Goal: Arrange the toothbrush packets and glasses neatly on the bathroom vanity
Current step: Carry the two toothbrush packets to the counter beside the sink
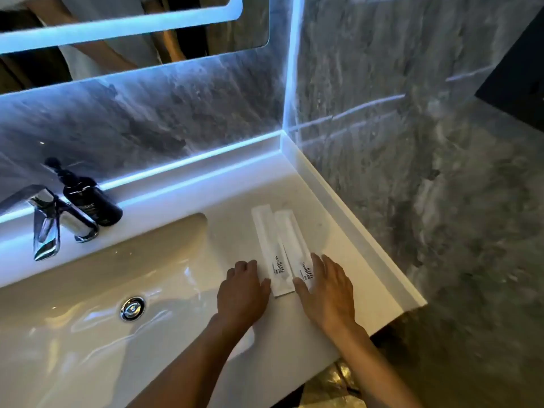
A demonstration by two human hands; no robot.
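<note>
Reaching in from the bottom edge of the frame, two bare forearms cross the white table, their elbows cut off below; the left hand lies palm-down at lower centre, its fingers loosely curled and holding nothing, the thumb just touching the long edge of the left toothbrush packet; the right hand lies flat to the right of it, fingers spread and gripping nothing, its thumb resting over the near end of the right toothbrush packet, so that end is hidden; both packets are white, lying side by side and touching or slightly overlapping, slanted toward the upper left, each printed "BRUSHING TEETH", with smaller print too blurred to read; no glasses show; left of the hands the basin fills the lower left, its chrome drain near the middle; farther back at the left edge a chrome tap stands partly cut off, a dark pump bottle just behind it, its label unreadable; beyond, grey marble wall and a lit mirror at top left, its reflection blurred.
</note>
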